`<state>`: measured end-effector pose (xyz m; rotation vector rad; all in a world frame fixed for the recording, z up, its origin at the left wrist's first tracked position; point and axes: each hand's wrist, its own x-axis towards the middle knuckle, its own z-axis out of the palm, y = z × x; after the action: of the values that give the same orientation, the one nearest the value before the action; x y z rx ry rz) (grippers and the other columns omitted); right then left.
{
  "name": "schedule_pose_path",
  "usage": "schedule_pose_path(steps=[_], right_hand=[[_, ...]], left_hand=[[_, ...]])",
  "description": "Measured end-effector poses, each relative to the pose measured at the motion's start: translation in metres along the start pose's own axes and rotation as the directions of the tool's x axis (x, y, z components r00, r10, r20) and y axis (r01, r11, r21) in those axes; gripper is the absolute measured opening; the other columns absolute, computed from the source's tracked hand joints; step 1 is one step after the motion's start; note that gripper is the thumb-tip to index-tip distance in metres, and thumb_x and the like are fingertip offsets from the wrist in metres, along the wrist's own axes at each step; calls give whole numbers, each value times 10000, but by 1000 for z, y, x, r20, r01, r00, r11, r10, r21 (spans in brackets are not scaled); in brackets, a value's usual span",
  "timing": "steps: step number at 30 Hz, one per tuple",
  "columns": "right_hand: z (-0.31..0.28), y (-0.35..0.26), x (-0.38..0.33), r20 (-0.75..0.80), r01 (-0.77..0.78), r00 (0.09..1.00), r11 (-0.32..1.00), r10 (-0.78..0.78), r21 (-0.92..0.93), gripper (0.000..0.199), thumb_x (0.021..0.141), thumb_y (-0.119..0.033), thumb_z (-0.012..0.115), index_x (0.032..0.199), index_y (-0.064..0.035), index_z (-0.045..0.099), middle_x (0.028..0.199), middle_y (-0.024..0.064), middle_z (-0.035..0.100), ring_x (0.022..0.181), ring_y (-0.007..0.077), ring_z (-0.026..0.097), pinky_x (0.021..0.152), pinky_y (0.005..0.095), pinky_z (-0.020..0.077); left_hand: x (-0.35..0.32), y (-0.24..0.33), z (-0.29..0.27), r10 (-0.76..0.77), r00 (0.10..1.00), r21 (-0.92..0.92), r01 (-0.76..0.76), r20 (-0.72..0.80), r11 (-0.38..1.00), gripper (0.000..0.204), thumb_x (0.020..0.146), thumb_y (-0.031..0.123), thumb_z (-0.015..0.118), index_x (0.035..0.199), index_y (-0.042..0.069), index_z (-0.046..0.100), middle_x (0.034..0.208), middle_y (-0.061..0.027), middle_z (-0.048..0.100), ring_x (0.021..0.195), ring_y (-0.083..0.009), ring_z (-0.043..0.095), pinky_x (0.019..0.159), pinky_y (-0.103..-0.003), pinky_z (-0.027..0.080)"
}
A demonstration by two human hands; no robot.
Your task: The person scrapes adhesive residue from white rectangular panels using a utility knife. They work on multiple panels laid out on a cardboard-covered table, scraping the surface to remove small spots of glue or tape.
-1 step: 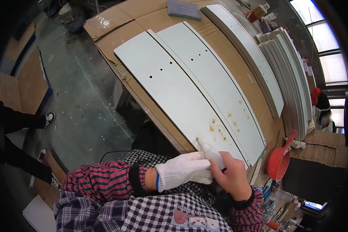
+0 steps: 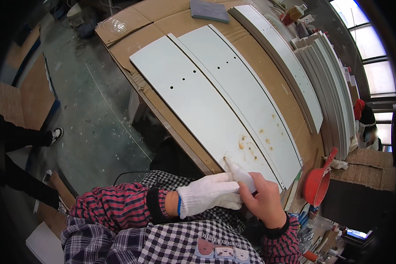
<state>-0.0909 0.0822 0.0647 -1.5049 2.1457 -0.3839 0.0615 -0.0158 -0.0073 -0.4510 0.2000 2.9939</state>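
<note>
My right hand [image 2: 264,200], bare, is closed around a white, slightly see-through squeeze bottle [image 2: 241,175]. The bottle tilts, its narrow end at the near left edge of a white panel [image 2: 198,110], beside a brown spot. Against the bottle and the right fingers rests my left hand [image 2: 211,191], in a white knit glove with its fingers stretched out. Several dark holes mark the panel's far half, and brown smears surround holes in its near half. A second white panel [image 2: 233,83] lies alongside, with similar holes and brown spots.
Brown cardboard [image 2: 138,48] covers the table under the panels. To the right are a long white panel [image 2: 281,57], a stack of panels [image 2: 325,83] and a red scoop-like pan [image 2: 317,187]. A grey block [image 2: 209,10] lies far back. Another person's legs [image 2: 26,138] show at left.
</note>
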Motion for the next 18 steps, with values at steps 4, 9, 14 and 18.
schedule_pose_path(steps=[4, 9, 14, 18], right_hand=[[0, -1, 0, -2, -19, 1000, 1000, 19, 8, 239, 825, -169, 692, 983, -4, 621, 644, 158, 630, 518, 273, 638, 493, 337, 491], [4, 4, -3, -35, -29, 999, 997, 32, 77, 256, 827, -188, 701, 977, 2, 616, 625, 157, 623, 507, 283, 632, 486, 348, 493], [8, 12, -12, -63, -54, 996, 981, 67, 184, 277, 834, -180, 705, 1011, 13, 612, 688, 164, 655, 539, 255, 651, 506, 332, 503], [5, 11, -17, 5, -165, 985, 952, 170, 260, 267, 847, -120, 687, 1054, 29, 610, 810, 144, 697, 700, 185, 698, 620, 293, 534]], left_hand=[[1, 1, 1, -3, 1000, 20, 4, -15, 1000, 457, 991, 189, 511, 1374, -29, 387, 1289, -157, 524, 1159, -251, 555, 984, -400, 474], [1, 0, 2, -12, 1000, 34, 13, -5, 999, 470, 986, 197, 522, 1386, -12, 389, 1290, -138, 530, 1157, -241, 556, 987, -386, 469], [0, -2, 5, -28, 1000, 60, 29, -7, 998, 495, 989, 191, 517, 1420, 3, 361, 1329, -131, 506, 1169, -238, 548, 994, -388, 463], [-2, 0, 9, -34, 999, 82, 35, -18, 996, 528, 994, 172, 506, 1456, 11, 309, 1369, -138, 472, 1194, -255, 536, 1016, -400, 453]])
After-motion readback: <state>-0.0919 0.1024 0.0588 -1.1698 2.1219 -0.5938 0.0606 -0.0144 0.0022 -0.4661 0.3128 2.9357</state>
